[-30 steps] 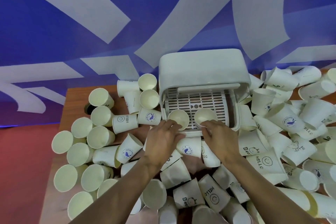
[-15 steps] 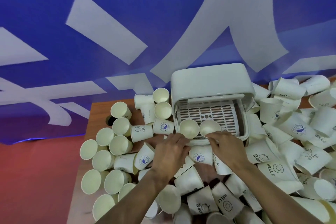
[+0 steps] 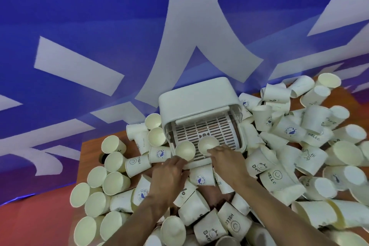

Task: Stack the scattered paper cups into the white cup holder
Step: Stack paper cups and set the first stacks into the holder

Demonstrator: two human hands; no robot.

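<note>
- white cup holder (image 3: 197, 96): stood at the far edge of the desk (image 3: 90, 150), about midway along it, with its domed lid raised and a slatted tray (image 3: 219, 130) showing beneath.
- left cup (image 3: 185, 151) and right cup (image 3: 208, 144): lay side by side at the front lip of the tray, their open mouths turned toward the camera and their rims close together.
- left hand (image 3: 169, 174): reached in from the near edge, back of the hand up, with its fingertips against the lower side of the left cup; whether it gripped the cup could not be told.
- right hand (image 3: 227, 159): reached in beside it, fingers extended to the lower rim of the right cup; the thumb was hidden, so a pinch could not be told.
- scattered paper cups (image 3: 279, 177): crowded the desk on both sides of the holder and along the near edge, most tipped over, some printed "hello" or with a blue emblem.
- blue backdrop (image 3: 119, 16): rose behind the far edge, marked with broad white shapes.
</note>
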